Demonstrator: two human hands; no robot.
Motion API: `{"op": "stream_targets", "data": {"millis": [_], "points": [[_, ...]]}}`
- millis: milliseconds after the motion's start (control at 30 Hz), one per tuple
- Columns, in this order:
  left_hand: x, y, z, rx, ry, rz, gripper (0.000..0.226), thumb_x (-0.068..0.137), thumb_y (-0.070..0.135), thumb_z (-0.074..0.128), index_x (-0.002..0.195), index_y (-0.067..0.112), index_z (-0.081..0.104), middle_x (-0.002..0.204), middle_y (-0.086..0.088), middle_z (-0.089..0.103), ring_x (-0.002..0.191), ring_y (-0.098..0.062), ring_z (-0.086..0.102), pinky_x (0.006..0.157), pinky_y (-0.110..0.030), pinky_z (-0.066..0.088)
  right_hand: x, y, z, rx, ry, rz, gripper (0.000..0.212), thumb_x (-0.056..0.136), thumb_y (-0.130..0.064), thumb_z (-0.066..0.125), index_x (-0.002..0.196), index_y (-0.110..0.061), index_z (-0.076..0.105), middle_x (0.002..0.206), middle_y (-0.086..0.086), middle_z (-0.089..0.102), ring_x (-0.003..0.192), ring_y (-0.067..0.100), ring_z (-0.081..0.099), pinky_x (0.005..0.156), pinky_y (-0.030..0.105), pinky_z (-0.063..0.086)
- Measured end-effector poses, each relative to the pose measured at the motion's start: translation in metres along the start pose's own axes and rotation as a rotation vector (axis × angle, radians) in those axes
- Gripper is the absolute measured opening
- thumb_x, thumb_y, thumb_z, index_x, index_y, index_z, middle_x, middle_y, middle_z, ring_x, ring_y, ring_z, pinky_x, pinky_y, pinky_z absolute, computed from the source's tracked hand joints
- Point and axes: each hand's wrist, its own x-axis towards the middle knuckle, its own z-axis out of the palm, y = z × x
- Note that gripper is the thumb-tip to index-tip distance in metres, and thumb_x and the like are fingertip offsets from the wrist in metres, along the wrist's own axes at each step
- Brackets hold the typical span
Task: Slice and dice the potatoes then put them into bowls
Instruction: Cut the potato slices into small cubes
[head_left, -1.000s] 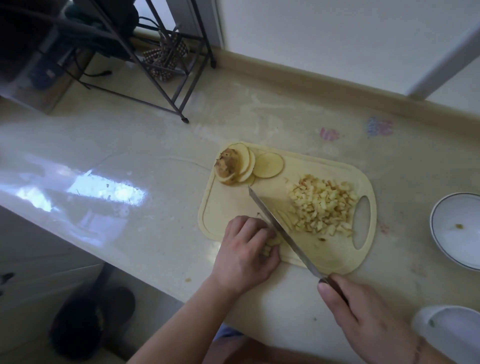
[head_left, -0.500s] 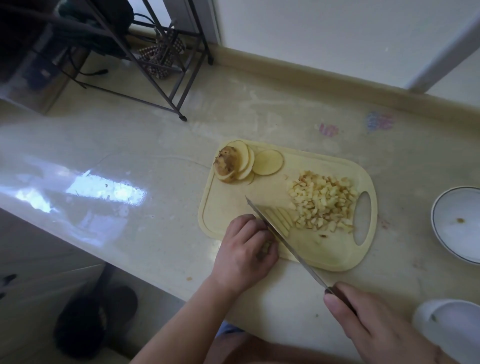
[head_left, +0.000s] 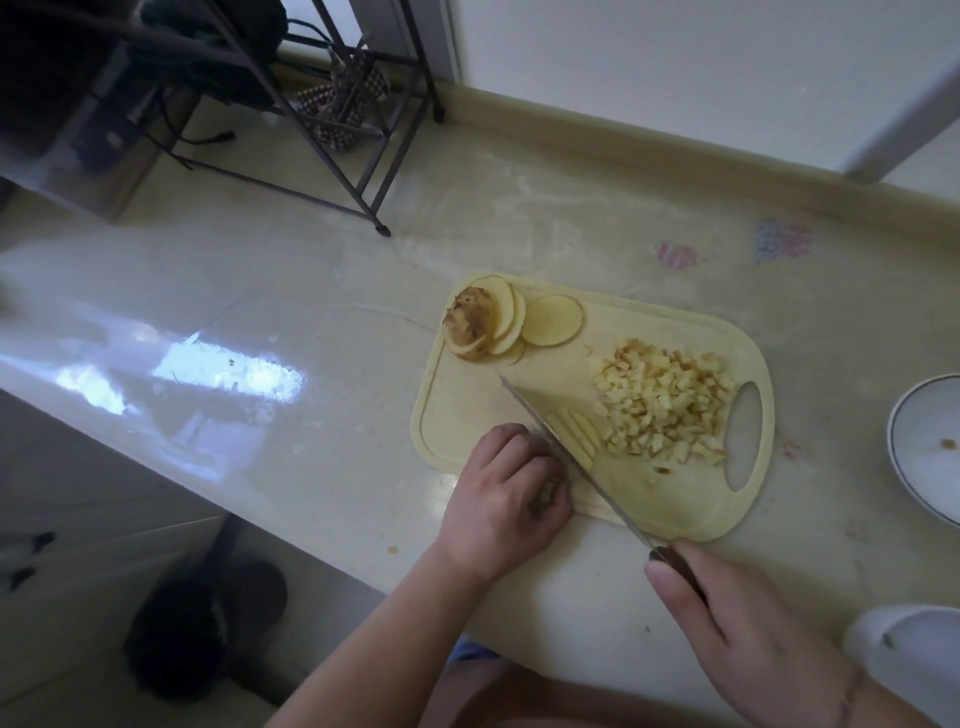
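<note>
Left hand (head_left: 506, 493) fingers curled down onto potato strips (head_left: 574, 434) on cutting board (head_left: 691, 514), right hand (head_left: 743, 629) gripping knife (head_left: 566, 457) handle, blade against strips, diced potato (head_left: 665, 405) beside, bowl (head_left: 914, 467) on surface (head_left: 260, 415)

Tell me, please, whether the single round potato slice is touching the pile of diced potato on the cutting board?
Apart. The head view shows bare cutting board between the single round slice and the diced pile.

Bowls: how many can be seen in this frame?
2. One white bowl sits on the counter right of the cutting board; another is at the bottom right corner. Both are cut off by the frame.
</note>
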Motion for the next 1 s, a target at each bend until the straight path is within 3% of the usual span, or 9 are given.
{"op": "stream_targets", "data": {"millis": [133,333,600,733,833,1000], "points": [[-0.001,0.0,-0.001,0.008,0.023,0.015,0.01,0.085,0.011,0.077,0.084,0.002,0.074,0.092,-0.01,0.068,0.091,-0.03,0.063,0.086,-0.038,0.053,-0.003,0.0,-0.003,0.042,-0.026,0.011,0.073,0.08,-0.084,0.021,0.074,-0.016,0.048,0.059,0.003,0.054,0.052,0.011,0.05,0.057,0.029,0.04],[-0.005,0.002,-0.005,-0.004,0.054,0.001,0.006,0.085,0.006,0.077,0.084,0.001,0.074,0.093,-0.01,0.07,0.091,-0.028,0.064,0.085,-0.038,0.054,-0.009,-0.006,-0.005,0.063,-0.064,0.04,0.061,0.078,-0.082,0.026,0.082,-0.023,0.041,0.065,0.009,0.054,0.054,0.015,0.051,0.06,0.035,0.044],[-0.004,0.003,-0.006,-0.028,0.048,-0.013,0.005,0.084,0.005,0.079,0.086,0.001,0.076,0.094,-0.01,0.071,0.093,-0.029,0.066,0.085,-0.039,0.055,-0.016,-0.003,-0.009,0.044,-0.113,0.095,0.067,0.08,-0.079,0.023,0.075,-0.017,0.046,0.067,0.005,0.058,0.06,0.013,0.055,0.063,0.026,0.043],[-0.002,0.003,-0.006,-0.053,0.044,-0.03,0.005,0.083,0.005,0.078,0.085,0.001,0.075,0.093,-0.01,0.07,0.095,-0.03,0.065,0.085,-0.039,0.055,-0.006,-0.005,-0.001,0.025,-0.056,0.09,0.068,0.08,-0.08,0.022,0.077,-0.018,0.05,0.07,0.003,0.061,0.07,0.011,0.057,0.069,0.027,0.044],[-0.002,0.001,-0.007,-0.051,0.042,-0.029,0.006,0.083,0.006,0.077,0.081,0.002,0.074,0.092,-0.009,0.07,0.095,-0.029,0.064,0.085,-0.038,0.055,0.006,-0.008,0.008,0.051,-0.048,-0.011,0.064,0.083,-0.08,0.02,0.07,-0.022,0.043,0.064,0.002,0.053,0.058,0.011,0.051,0.06,0.03,0.04],[-0.003,0.002,-0.007,-0.032,0.042,-0.018,0.01,0.083,0.008,0.079,0.078,0.003,0.072,0.091,-0.009,0.068,0.093,-0.028,0.062,0.085,-0.037,0.054,0.004,-0.004,-0.001,0.036,-0.014,-0.006,0.061,0.085,-0.075,0.024,0.069,-0.021,0.043,0.061,0.001,0.052,0.053,0.009,0.049,0.055,0.022,0.037]]}}
